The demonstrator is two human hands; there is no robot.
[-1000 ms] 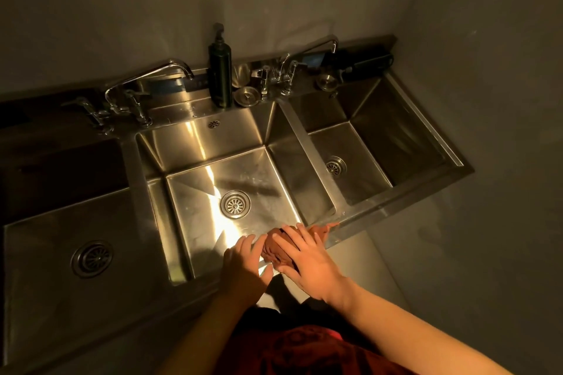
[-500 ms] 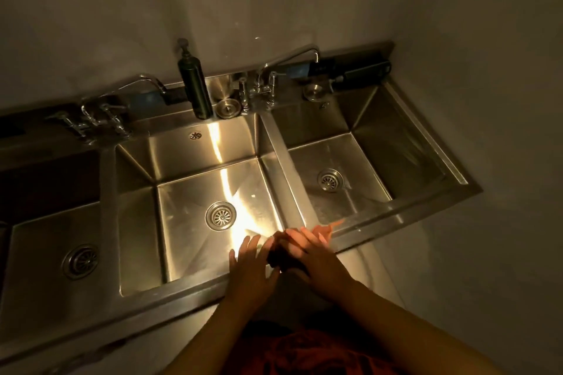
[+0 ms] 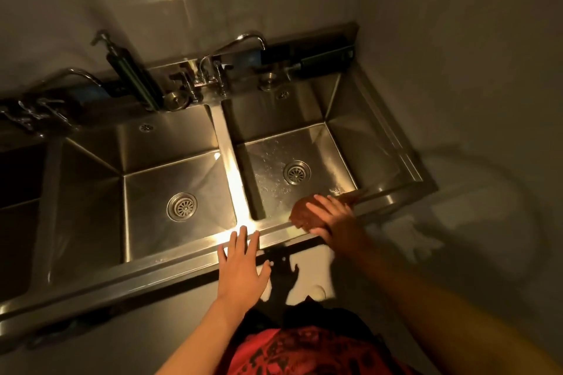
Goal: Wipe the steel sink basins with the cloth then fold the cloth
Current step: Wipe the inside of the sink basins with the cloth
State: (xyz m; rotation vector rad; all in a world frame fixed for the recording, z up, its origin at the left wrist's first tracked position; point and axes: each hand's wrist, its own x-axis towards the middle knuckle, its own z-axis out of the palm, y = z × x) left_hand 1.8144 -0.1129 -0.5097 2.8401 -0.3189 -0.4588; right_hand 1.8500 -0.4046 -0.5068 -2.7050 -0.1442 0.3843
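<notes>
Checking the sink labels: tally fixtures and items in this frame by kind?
Steel basins with a visible drain: 2 (middle basin, right basin)
Drain strainers: 2 ()
Gooseneck faucets: 2 ()
Pump dispenser: 1
Cloth: 1
Total: 8

Left hand (image 3: 242, 265) is flat and spread, fingers straight, fingertips just reaching the sink's front rim (image 3: 170, 262) — bare forearm coming up from the bottom of frame. Right hand (image 3: 333, 222) is further forward and off to the right, fingers curled over the bunched cloth (image 3: 301, 213), pressing it onto the rim — arm stretched out diagonally.
</notes>
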